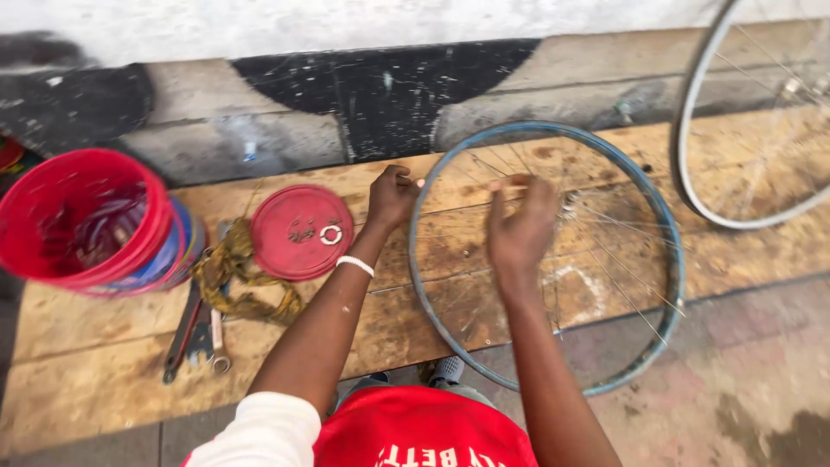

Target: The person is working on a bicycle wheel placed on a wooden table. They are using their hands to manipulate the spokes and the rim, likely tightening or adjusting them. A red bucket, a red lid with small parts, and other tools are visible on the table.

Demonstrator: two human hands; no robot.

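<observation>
I see both hands over a blue bicycle rim, which lies flat on the wooden bench w/ its near edge past the bench front. Left hand is at the rim's left side, fingers curled and pinching sth small (too small for me to tell what). Right hand is inside the rim near the spokes, fingers half closed; it is blurred, so I cannot tell if it holds anything. Left of the rim: red lid, red bucket, rag, wrenches. A silver wheel is at the right.
</observation>
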